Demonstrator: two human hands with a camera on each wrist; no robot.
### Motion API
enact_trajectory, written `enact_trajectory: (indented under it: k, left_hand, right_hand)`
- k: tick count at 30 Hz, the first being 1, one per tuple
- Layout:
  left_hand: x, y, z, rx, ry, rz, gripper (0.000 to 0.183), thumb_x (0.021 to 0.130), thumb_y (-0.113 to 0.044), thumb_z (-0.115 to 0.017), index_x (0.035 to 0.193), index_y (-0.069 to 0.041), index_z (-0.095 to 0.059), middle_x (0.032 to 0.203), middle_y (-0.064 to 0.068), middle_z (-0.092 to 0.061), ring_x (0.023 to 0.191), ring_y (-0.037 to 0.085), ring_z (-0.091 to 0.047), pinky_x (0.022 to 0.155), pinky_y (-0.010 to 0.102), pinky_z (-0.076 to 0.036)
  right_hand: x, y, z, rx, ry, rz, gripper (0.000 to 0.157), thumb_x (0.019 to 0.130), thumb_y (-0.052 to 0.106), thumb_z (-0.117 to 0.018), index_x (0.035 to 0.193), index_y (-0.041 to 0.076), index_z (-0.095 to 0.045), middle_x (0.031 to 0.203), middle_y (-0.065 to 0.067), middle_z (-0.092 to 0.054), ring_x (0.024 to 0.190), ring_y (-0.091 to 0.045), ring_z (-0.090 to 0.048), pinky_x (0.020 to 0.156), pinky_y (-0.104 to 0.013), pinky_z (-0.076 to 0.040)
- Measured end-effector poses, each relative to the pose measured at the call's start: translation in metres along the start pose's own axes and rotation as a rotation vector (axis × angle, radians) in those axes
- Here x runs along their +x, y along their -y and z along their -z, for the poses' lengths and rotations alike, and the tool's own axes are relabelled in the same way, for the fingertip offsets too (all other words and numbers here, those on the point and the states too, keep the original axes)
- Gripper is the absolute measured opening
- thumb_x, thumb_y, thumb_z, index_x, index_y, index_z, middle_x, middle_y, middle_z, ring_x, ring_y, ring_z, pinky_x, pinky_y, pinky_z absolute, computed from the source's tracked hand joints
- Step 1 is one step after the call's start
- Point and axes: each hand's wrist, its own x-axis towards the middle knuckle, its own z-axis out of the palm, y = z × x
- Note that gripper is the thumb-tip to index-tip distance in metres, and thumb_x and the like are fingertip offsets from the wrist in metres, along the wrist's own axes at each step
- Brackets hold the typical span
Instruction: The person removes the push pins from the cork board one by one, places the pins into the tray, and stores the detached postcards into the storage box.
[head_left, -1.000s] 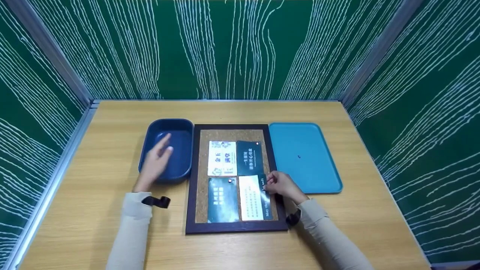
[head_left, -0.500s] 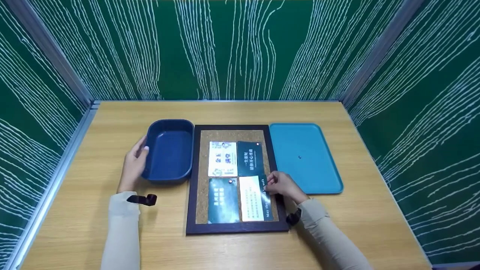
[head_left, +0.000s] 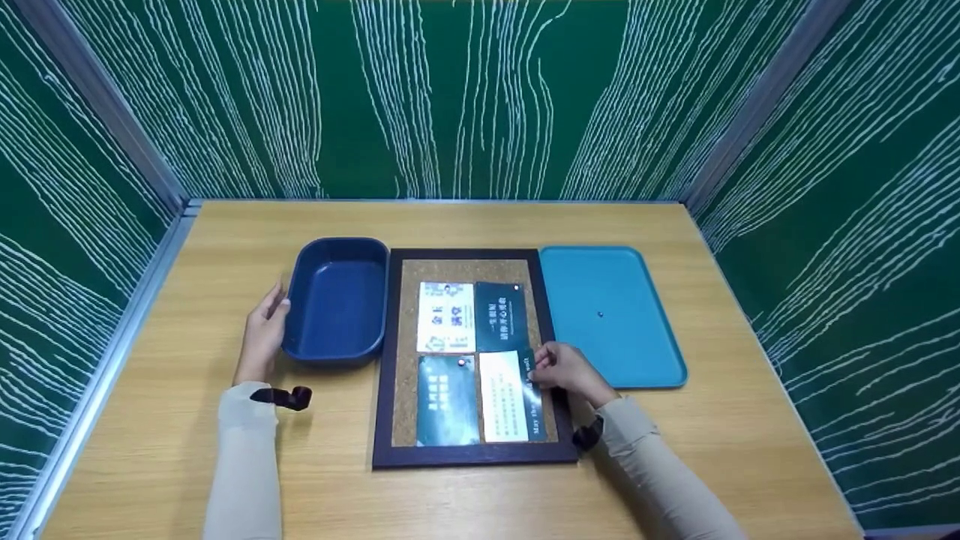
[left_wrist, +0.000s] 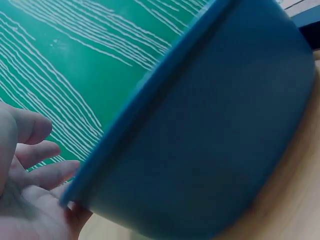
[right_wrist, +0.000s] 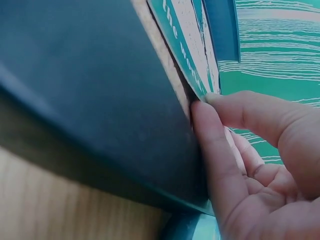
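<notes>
Still pinching the white-and-green card (head_left: 510, 397) by its right edge in the right hand (head_left: 566, 369); left of those fingertips, on the corkboard (head_left: 465, 270), with long axis near to far. Now beside the navy bin (head_left: 335, 300), no longer over it, with the left hand (head_left: 262, 334) relaxed and room on the wooden tabletop (head_left: 165, 337) left of its fingers.

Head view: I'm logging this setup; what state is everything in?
Blue bin: upright, uncovered
Left hand: relaxed, beside blue bin
Lower-right card: pinched, no pin visible
Right hand: pinching lower-right card
Lower-left card: pinned
Upper-left card: pinned
Upper-right card: pinned
Corkboard: flat
Turquoise tray: flat, small dark object on it
</notes>
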Motion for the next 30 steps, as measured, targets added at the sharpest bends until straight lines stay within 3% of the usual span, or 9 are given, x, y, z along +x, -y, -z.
enact_trajectory:
  k: [6,13,18,24,30]
  left_hand:
    - [0.006,0.010,-0.002,-0.031,-0.003,0.017,0.052,0.105,-0.020,-0.033,0.153,-0.007,-0.018,0.161,0.005,-0.017,0.149,0.018,-0.014,0.122,0.032,-0.014]
    - [0.009,0.015,-0.006,-0.053,-0.038,0.022,0.049,0.105,-0.018,-0.034,0.151,-0.007,-0.026,0.161,0.008,-0.014,0.149,0.022,-0.010,0.123,0.036,-0.013]
    - [0.009,0.019,-0.010,-0.073,-0.067,0.023,0.047,0.105,-0.016,-0.033,0.151,-0.009,-0.030,0.161,0.006,-0.018,0.150,0.021,-0.010,0.123,0.035,-0.012]
    - [0.009,0.022,-0.011,-0.104,-0.055,0.049,0.046,0.106,-0.018,-0.029,0.152,-0.015,-0.027,0.161,0.000,-0.014,0.149,0.015,-0.006,0.123,0.033,-0.010]
    - [0.009,0.022,-0.011,-0.128,-0.063,0.042,0.046,0.105,-0.015,-0.030,0.152,-0.013,-0.027,0.161,0.000,-0.014,0.149,0.015,-0.007,0.123,0.033,-0.010]
  right_hand:
    - [-0.001,0.000,0.000,0.011,0.012,0.039,0.022,0.079,0.003,-0.070,0.095,0.000,-0.056,0.080,-0.006,-0.057,0.066,-0.014,-0.061,0.062,-0.029,-0.058]
    - [-0.001,0.000,0.000,0.019,0.003,0.034,0.022,0.078,0.003,-0.071,0.094,0.001,-0.056,0.079,-0.005,-0.057,0.067,-0.014,-0.059,0.063,-0.028,-0.058]
    - [-0.002,0.000,0.000,0.009,0.002,0.023,0.021,0.078,0.002,-0.071,0.093,0.001,-0.056,0.080,-0.005,-0.057,0.068,-0.015,-0.060,0.064,-0.028,-0.058]
    - [-0.001,0.001,0.001,-0.004,-0.011,0.001,0.021,0.077,0.002,-0.071,0.093,0.004,-0.058,0.081,-0.006,-0.059,0.070,-0.016,-0.060,0.064,-0.028,-0.058]
    - [-0.001,0.001,0.002,0.007,0.004,0.017,0.021,0.078,0.002,-0.071,0.094,0.003,-0.057,0.080,-0.006,-0.059,0.069,-0.016,-0.062,0.064,-0.030,-0.059]
